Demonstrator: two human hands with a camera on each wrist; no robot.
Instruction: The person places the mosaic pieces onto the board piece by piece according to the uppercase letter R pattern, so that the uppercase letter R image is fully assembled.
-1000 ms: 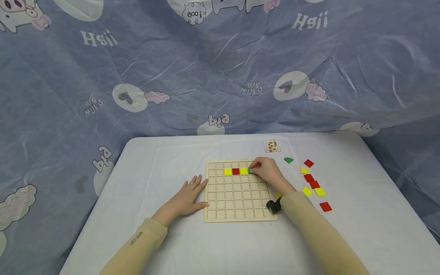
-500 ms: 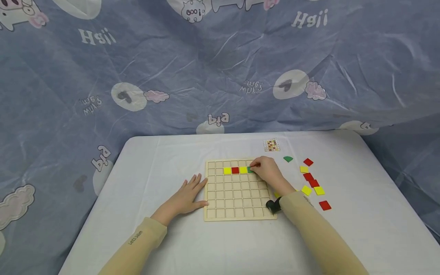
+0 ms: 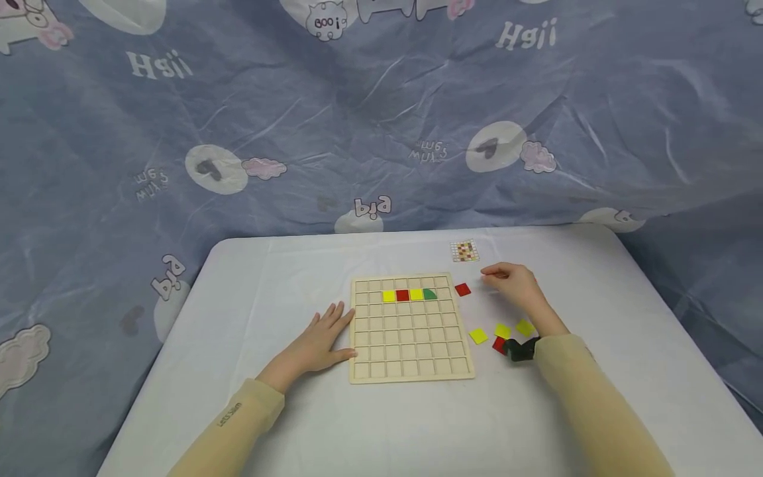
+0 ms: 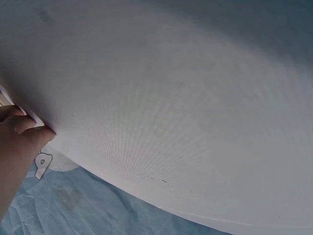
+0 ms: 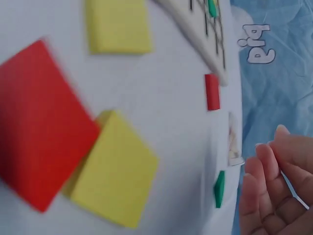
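Observation:
A pale wooden grid board (image 3: 411,344) lies on the white table. One of its upper rows holds a yellow square tile (image 3: 389,296), a red square tile (image 3: 402,295), another yellow square and a green quarter-round tile (image 3: 430,294). My left hand (image 3: 316,341) rests flat with spread fingers at the board's left edge; the left wrist view catches only its fingers (image 4: 32,129). My right hand (image 3: 517,286) is in the air right of the board, fingers loosely bent, nothing visible between them. Near it in the right wrist view, a green tile (image 5: 219,190) lies on the table.
A small pattern card (image 3: 464,251) lies behind the board. A loose red tile (image 3: 462,289) is by the board's right edge. More yellow tiles (image 3: 478,336) and a red tile (image 3: 499,345) lie nearer, partly behind the black wrist camera (image 3: 522,349). A patterned cloth hangs behind.
My right hand has let go of the green quarter-round tile, which stays in the board's row, and has moved right over the loose tiles. My left hand stays at the board's edge.

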